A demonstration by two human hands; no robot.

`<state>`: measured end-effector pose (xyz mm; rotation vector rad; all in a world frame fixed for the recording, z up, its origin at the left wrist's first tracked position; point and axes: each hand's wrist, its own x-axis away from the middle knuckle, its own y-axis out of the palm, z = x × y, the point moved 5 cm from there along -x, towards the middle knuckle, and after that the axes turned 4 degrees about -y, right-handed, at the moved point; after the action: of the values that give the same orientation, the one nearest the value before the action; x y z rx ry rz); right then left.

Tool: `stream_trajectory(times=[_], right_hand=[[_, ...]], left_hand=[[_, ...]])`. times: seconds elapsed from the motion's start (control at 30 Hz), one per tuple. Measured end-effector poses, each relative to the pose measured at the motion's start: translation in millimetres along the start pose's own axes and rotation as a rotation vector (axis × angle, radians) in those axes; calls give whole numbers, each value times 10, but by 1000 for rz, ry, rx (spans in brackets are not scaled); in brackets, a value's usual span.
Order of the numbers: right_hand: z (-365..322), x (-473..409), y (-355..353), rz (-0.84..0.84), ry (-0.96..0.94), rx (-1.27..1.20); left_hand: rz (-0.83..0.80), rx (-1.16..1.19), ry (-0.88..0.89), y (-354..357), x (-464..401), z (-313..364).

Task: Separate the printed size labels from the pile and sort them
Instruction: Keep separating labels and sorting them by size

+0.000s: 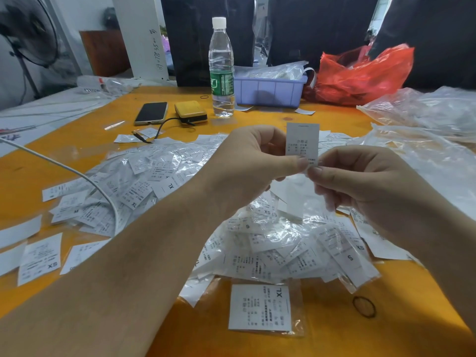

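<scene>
Orange table (pixel 334 338), smooth, glossy. At far edge: clear water bottle (pixel 221 70), lavender plastic bin (pixel 269 90), crumpled red bag (pixel 360 76); dark phone (pixel 151 112) and yellow case (pixel 190 111) left of the bottle. Centre: pile (pixel 159 176) of thin white size labels mixed with crinkled clear sleeves. Held upright above pile: one rectangular label (pixel 302 140), lower edge pinched by left hand (pixel 247 166) and right hand (pixel 360 181), thumbs and forefingers nearly touching. Separate XL label (pixel 260 307) flat on table nearest the camera.
</scene>
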<state>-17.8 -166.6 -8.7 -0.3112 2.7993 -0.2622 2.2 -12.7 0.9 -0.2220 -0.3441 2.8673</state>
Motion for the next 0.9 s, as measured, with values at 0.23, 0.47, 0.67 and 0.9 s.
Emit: stream_trajectory(times=[0.23, 0.47, 0.67, 0.9], right_hand=[[5, -6, -16, 21, 13, -27], [3, 9, -22, 51, -6, -68], [34, -20, -100, 129, 14, -156], [49, -24, -115, 134, 24, -128]], left_hand=[[62, -25, 32, -40, -13, 13], [10, -22, 70, 47, 20, 21], [-48, -59, -15, 62, 5, -24], [-22, -59, 30, 47, 6, -10]])
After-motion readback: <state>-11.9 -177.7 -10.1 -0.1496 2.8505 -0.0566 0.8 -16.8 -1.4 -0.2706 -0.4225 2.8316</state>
